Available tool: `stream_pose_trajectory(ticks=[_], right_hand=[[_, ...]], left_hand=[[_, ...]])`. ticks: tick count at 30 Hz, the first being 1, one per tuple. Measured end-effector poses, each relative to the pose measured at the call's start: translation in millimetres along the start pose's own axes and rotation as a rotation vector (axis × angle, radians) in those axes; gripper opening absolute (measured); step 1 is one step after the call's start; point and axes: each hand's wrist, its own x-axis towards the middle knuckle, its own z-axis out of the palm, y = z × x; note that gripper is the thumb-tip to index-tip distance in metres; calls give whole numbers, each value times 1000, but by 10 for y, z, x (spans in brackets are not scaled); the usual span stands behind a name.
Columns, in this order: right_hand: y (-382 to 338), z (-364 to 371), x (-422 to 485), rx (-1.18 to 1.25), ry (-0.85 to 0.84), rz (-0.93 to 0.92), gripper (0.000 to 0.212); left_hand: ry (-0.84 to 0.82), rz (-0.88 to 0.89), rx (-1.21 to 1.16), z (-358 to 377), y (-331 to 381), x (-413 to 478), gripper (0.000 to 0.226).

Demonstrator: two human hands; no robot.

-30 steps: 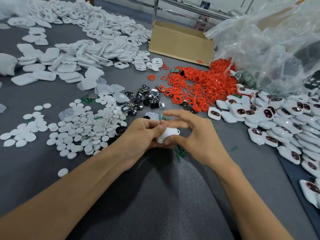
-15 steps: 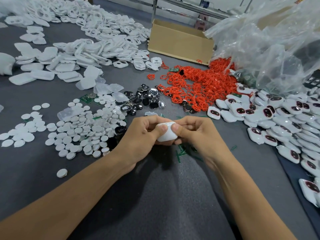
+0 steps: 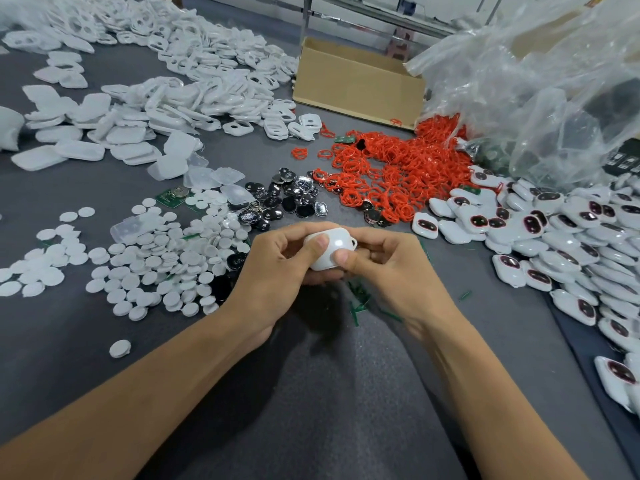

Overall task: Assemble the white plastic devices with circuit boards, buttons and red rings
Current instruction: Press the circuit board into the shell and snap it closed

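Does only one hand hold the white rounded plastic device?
No, the left hand and the right hand both grip the white rounded plastic device, each thumb pressing on its shell.

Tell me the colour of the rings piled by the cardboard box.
The rings are red, head view.

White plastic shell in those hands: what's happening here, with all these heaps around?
A person is putting small gadgets together at a grey table. The left hand and right hand both grip one rounded white plastic device, thumbs pressing its shell. Heaps of red plastic rings, white round buttons and dark shiny parts lie beyond it; finished white devices pile up on the right.
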Motion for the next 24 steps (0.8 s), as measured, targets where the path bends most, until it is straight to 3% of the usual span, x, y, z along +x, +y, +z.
stream_pose_trajectory(ticks=[7, 12, 15, 20, 24], right_hand=[[4, 114, -15, -353, 134, -89, 13], [-22, 143, -33, -296, 233, -179, 20], [-44, 143, -37, -217, 336, -249, 25], [-82, 85, -13, 14, 175, -208, 18], [-77, 74, -15, -33, 95, -180, 30]], left_hand=[[55, 4, -7, -2, -21, -8, 18], [31, 24, -81, -5, -39, 23, 19], [10, 21, -199, -10, -39, 38, 33], [29, 167, 38, -63, 2, 51, 22], [24, 237, 207, -80, -14, 44, 6]])
